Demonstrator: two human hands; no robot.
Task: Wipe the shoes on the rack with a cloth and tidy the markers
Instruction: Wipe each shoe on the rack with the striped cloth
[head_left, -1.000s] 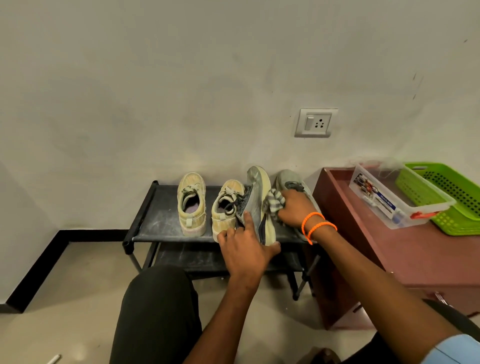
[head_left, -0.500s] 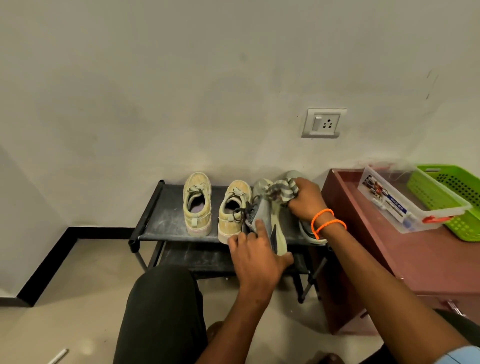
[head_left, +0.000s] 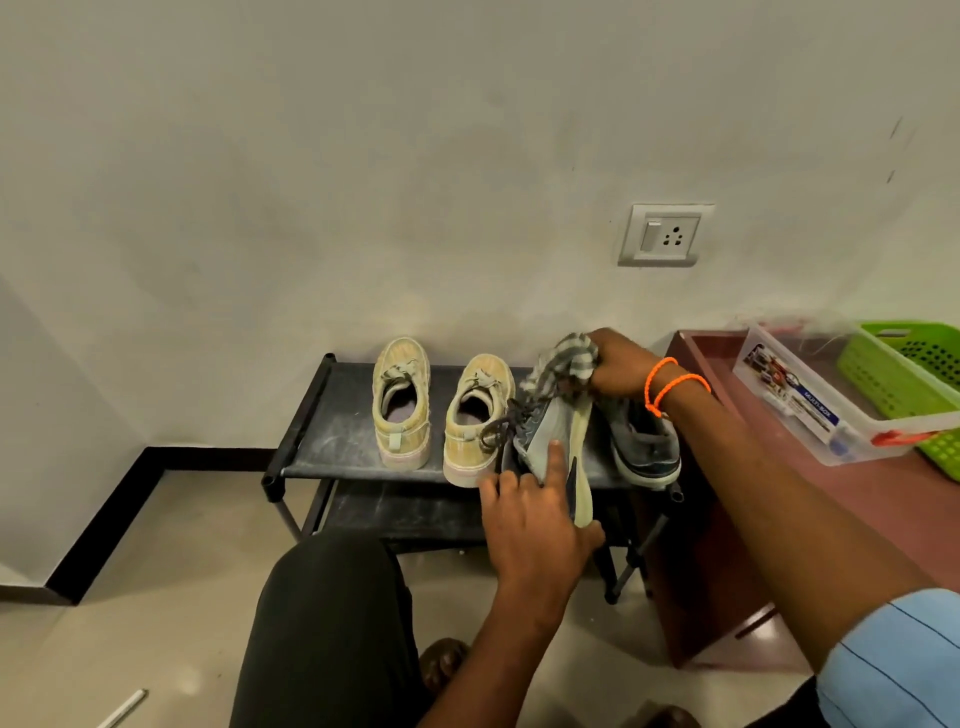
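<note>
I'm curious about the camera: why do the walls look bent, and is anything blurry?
Head view: the wide lens bows the skirting; the clear box and green basket at the right edge smear; the striped cloth looks slightly soft.

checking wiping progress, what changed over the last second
The right hand slid the striped cloth from the middle of the tilted grey shoe to its toe. The left hand kept holding that shoe; the yellow shoes stayed put.
</note>
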